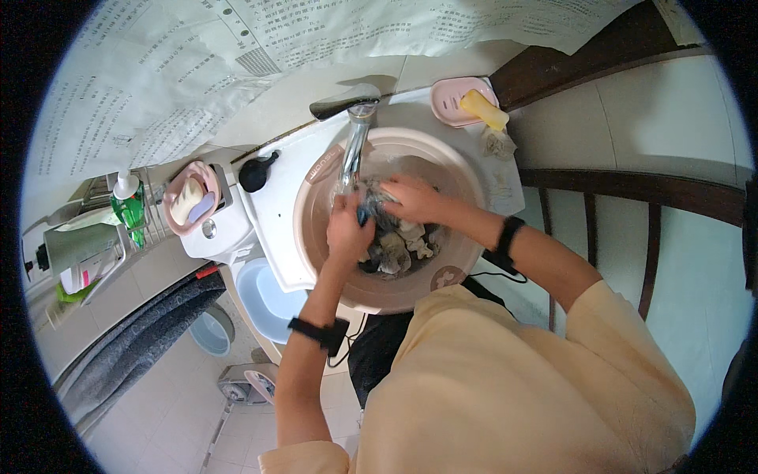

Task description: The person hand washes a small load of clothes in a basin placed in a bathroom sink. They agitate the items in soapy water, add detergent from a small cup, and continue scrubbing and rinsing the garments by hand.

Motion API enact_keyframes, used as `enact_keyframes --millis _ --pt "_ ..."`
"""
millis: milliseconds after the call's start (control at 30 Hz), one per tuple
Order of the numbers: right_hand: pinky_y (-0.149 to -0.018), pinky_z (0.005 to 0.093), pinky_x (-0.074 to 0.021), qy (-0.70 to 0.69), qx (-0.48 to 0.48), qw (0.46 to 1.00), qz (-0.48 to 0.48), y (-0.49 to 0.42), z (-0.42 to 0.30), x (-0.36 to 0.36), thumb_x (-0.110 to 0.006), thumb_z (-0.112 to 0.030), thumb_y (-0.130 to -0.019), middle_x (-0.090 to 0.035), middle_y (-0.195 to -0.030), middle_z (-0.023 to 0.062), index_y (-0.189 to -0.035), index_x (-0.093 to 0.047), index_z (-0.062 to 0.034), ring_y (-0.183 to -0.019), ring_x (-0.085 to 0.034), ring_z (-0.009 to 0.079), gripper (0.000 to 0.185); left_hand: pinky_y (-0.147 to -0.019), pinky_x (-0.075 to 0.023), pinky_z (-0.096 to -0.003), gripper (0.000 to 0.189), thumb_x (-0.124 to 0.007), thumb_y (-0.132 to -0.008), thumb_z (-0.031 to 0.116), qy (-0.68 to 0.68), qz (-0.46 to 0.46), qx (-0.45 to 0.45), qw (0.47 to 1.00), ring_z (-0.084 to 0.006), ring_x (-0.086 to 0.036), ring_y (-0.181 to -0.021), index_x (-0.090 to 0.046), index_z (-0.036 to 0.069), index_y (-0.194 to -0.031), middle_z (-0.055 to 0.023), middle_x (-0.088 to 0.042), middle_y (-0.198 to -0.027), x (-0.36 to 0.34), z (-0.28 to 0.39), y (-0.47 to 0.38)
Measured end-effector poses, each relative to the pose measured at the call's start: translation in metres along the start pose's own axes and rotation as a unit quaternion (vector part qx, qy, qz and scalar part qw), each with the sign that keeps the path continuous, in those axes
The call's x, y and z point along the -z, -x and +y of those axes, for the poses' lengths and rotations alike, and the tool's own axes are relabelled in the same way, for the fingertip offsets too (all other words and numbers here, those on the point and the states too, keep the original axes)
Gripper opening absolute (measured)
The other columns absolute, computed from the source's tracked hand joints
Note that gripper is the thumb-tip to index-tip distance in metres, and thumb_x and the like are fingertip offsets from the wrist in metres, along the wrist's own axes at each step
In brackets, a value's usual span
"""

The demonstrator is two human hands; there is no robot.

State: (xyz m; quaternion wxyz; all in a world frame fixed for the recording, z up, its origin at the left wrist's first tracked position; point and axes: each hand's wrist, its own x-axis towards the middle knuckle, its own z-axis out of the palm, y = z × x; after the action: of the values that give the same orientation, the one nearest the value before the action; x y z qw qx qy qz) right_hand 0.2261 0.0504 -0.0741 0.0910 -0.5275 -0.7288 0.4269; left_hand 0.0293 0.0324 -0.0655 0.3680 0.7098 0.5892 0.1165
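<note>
A pale pink plastic basin (pixel 391 299) with water in it stands on the white washbasin counter. Over its far left side reaches a chrome tap (pixel 356 142), with water running at its mouth. My left hand (pixel 349 232) grips a wet grey and blue cloth (pixel 374 204) just below the tap. From the right, my right hand (pixel 418 199) has its fingers on the same cloth; motion blur softens them. Several wet white and dark cloth pieces (pixel 395 252) lie in the basin below my hands. Their exact kind cannot be told.
A pink soap dish (pixel 453 98) with a yellow bar (pixel 484 109) sits at the back right. To the left are a black drain plug (pixel 258 172), another pink soap dish (pixel 172 216) and a wire shelf with bottles. A blue basin (pixel 260 296) stands lower, beside the counter. Printed sheets (pixel 284 35) hang ahead.
</note>
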Motion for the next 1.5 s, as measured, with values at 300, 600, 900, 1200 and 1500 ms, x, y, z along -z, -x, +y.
enact_keyframes --millis 300,600,900,1200,1500 --pt "-0.087 0.0476 -0.0445 0.032 0.023 0.999 -0.030 0.094 -0.012 -0.001 -0.069 -0.035 -0.077 -0.051 -0.114 0.0224 -0.128 -0.045 -0.0068 -0.103 -0.054 0.0407 0.063 -0.086 -0.0476 -0.0454 0.067 -0.072 -0.072 0.020 -0.024 -0.090 -0.110 0.989 -0.0381 -0.052 -0.109 -0.044 0.013 -0.132 -0.0189 -0.047 -0.122 0.012 0.050 0.070" --pt "-0.089 0.0447 -0.0449 0.041 -0.218 0.973 0.066 0.053 0.023 -0.033 -0.064 -0.040 -0.081 -0.054 -0.113 0.0226 -0.124 -0.051 -0.0032 -0.100 -0.056 0.0388 0.058 -0.092 -0.0453 -0.0402 0.088 -0.071 -0.077 0.047 0.088 -0.056 0.294 0.950 -0.0340 -0.051 -0.116 -0.030 0.003 -0.142 -0.0214 -0.049 -0.128 -0.044 -0.051 0.027" --pt "-0.085 0.0406 -0.0463 -0.314 -0.081 0.945 0.035 0.031 0.020 -0.047 -0.056 -0.011 -0.078 -0.063 -0.102 0.0195 -0.112 -0.054 0.0006 -0.096 -0.060 0.0347 0.036 -0.081 -0.0477 -0.0301 0.046 -0.073 -0.079 0.020 0.405 -0.017 0.192 0.894 -0.0193 -0.061 -0.092 -0.055 0.000 -0.116 -0.0133 -0.064 -0.102 -0.019 -0.002 0.019" --pt "-0.084 0.0407 -0.0446 -0.113 0.084 0.983 0.116 0.045 -0.004 0.008 -0.059 -0.004 -0.073 -0.056 -0.108 0.0153 -0.106 -0.054 -0.0037 -0.098 -0.056 0.0344 0.034 -0.098 -0.0379 -0.0416 0.040 -0.061 -0.069 -0.004 0.094 0.083 -0.107 0.986 -0.0386 -0.047 -0.117 -0.049 0.001 -0.107 -0.0228 -0.045 -0.126 0.014 0.016 0.053" --pt "-0.095 0.0435 -0.0402 0.023 0.201 0.937 0.285 0.017 -0.083 0.074 -0.060 -0.012 -0.082 -0.049 -0.128 0.0126 -0.111 -0.059 -0.0049 -0.115 -0.049 0.0314 0.030 -0.096 -0.0393 -0.0465 0.054 -0.066 -0.082 0.016 0.004 0.134 -0.029 0.991 -0.0426 -0.045 -0.115 -0.044 -0.002 -0.127 -0.0248 -0.042 -0.129 -0.002 -0.012 0.037"
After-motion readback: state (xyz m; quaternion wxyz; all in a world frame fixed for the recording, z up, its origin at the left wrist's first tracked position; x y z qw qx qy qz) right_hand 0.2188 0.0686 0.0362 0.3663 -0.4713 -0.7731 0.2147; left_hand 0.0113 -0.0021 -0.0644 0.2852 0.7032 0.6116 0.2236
